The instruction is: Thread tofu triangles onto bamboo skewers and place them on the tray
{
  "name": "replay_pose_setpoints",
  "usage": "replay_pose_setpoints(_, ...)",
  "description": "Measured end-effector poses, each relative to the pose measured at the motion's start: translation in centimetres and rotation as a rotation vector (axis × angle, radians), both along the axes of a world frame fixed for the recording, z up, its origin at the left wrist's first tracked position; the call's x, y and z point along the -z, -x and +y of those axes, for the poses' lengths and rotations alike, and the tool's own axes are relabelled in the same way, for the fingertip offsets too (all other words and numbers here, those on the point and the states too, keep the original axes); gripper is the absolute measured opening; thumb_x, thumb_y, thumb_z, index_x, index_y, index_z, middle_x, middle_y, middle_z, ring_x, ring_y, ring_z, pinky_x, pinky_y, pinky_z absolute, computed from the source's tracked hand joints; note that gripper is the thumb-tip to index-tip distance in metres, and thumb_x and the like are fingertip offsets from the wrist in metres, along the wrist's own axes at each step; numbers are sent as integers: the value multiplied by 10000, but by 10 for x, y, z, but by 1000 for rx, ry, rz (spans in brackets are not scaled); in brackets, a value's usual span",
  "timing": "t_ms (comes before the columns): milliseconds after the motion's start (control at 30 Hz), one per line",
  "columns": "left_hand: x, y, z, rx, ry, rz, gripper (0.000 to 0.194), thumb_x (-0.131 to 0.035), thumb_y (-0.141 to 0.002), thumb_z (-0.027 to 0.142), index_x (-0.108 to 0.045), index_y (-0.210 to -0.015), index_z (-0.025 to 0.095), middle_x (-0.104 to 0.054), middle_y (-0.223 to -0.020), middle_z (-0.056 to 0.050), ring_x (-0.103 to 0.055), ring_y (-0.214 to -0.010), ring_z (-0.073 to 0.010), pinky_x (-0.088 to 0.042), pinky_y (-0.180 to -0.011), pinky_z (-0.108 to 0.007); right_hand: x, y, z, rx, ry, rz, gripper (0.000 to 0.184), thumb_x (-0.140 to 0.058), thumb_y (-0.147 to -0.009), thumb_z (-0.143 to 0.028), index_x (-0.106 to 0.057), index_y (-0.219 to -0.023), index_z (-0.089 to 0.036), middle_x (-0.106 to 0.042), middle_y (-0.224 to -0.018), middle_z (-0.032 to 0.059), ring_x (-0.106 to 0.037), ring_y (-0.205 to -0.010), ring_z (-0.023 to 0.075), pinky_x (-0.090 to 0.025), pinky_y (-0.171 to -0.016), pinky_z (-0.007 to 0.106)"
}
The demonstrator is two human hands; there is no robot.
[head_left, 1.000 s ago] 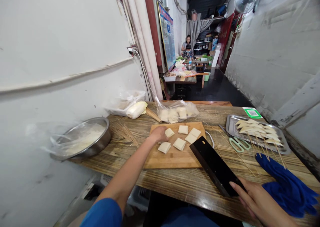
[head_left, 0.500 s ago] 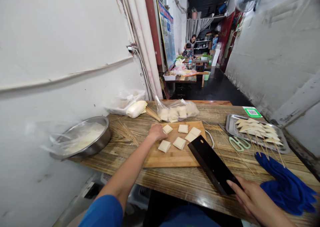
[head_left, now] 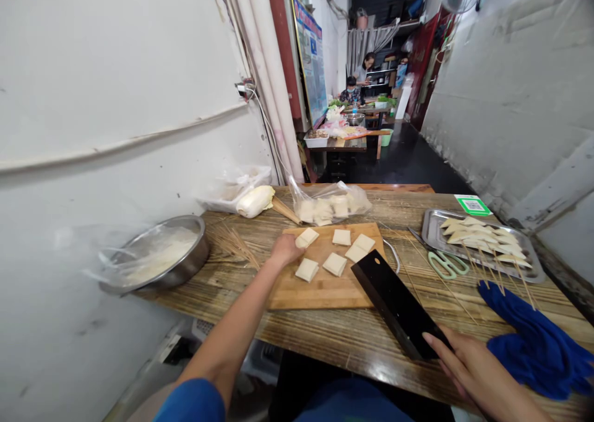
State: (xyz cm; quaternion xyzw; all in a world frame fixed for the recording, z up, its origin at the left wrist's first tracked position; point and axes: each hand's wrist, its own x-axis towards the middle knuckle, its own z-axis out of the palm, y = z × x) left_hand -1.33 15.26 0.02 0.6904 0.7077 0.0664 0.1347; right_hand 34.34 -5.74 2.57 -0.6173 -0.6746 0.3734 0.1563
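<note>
My left hand (head_left: pixel 286 249) reaches over the left end of a wooden cutting board (head_left: pixel 325 286) and pinches a pale square tofu piece (head_left: pixel 307 237), tilted up at its edge. Several more tofu squares (head_left: pixel 335 263) lie flat on the board. My right hand (head_left: pixel 473 372) rests near the table's front edge with its fingers around the handle end of a black cleaver (head_left: pixel 394 301), whose broad blade lies across the board's right corner.
A steel bowl (head_left: pixel 158 258) under plastic sits at left. A bag of tofu (head_left: pixel 331 206) and loose skewers (head_left: pixel 232 242) lie behind the board. At right are a steel tray (head_left: pixel 431 230) of skewered tofu, green scissors (head_left: pixel 443 264) and a blue cloth (head_left: pixel 533 341). Two people work at far tables.
My left hand drew back slightly to the left and lifted the edge of the nearest tofu square. My right hand and the cleaver stayed put.
</note>
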Motion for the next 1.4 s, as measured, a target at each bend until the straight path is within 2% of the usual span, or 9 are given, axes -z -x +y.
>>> replay_pose_setpoints(167,-6,3,16,-89,38,-21,321,-624,-599,436,-661,-778,171,-675,-799,-67,-605,-707,-187,-400,-556,-232,-2,1,-2,23,-1,5,396,-302,-874,-507,-550,-820,-203,-548,-456,-16,-497,-366,136,-372,-398,217)
replay_pose_setpoints(267,-16,15,6,-100,84,-80,383,-570,-642,505,-658,-739,146,-661,-719,-50,-592,-650,-170,-377,-513,-220,-2,1,-2,17,1,-6,401,-294,-877,-501,-547,-812,-196,-543,-451,-20,-505,-368,136,-379,-415,219)
replay_pose_setpoints(367,-18,32,-32,-165,62,-26,409,-540,-663,534,-657,-712,146,-655,-679,-63,-596,-640,-188,-364,-502,-228,-3,5,2,-17,-40,-62,422,-261,-891,-486,-552,-808,-193,-554,-461,-12,-539,-404,150,-407,-480,235)
replay_pose_setpoints(467,-7,39,-85,-257,-60,125,411,-518,-680,541,-659,-764,165,-669,-756,-109,-611,-701,-229,-385,-548,-255,-7,20,13,-117,-136,-130,410,-260,-902,-456,-569,-855,-190,-638,-606,39,-617,-567,187,-427,-582,258)
replay_pose_setpoints(567,10,32,-130,-217,-87,145,422,-468,-726,529,-649,-821,160,-655,-786,-123,-609,-730,-241,-403,-595,-280,-18,50,31,-274,-201,-203,392,-259,-914,-404,-575,-882,-175,-675,-783,91,-640,-727,217,-424,-644,277)
replay_pose_setpoints(700,25,22,-158,-187,-264,68,411,-422,-781,495,-622,-929,168,-621,-903,-120,-575,-857,-241,-419,-739,-312,-34,105,60,-453,-296,-375,357,-283,-917,-342,-585,-876,-157,-677,-775,105,-641,-724,222,-404,-611,263)
replay_pose_setpoints(833,33,23,-166,-172,-383,-51,408,-461,-784,453,-581,-1068,186,-594,-967,-103,-538,-922,-228,-411,-826,-320,-45,148,80,-619,-322,-486,328,-316,-915,-310,-598,-862,-151,-683,-817,115,-643,-755,214,-397,-625,251)
replay_pose_setpoints(933,40,24,-169,-205,-419,-114,410,-477,-782,428,-574,-1080,163,-586,-911,-96,-536,-895,-221,-423,-819,-318,-49,164,87,-695,-331,-554,299,-335,-910,-284,-597,-873,-146,-687,-813,122,-648,-750,221,-393,-601,250)
replay_pose_setpoints(1400,37,27,-169,-252,-345,-210,324,-540,-737,355,-606,-1021,212,-579,-914,-74,-539,-892,-215,-424,-808,-316,-59,167,102,-762,-376,-666,302,-346,-911,-300,-599,-857,-144,-680,-767,116,-642,-712,210,-382,-590,244)
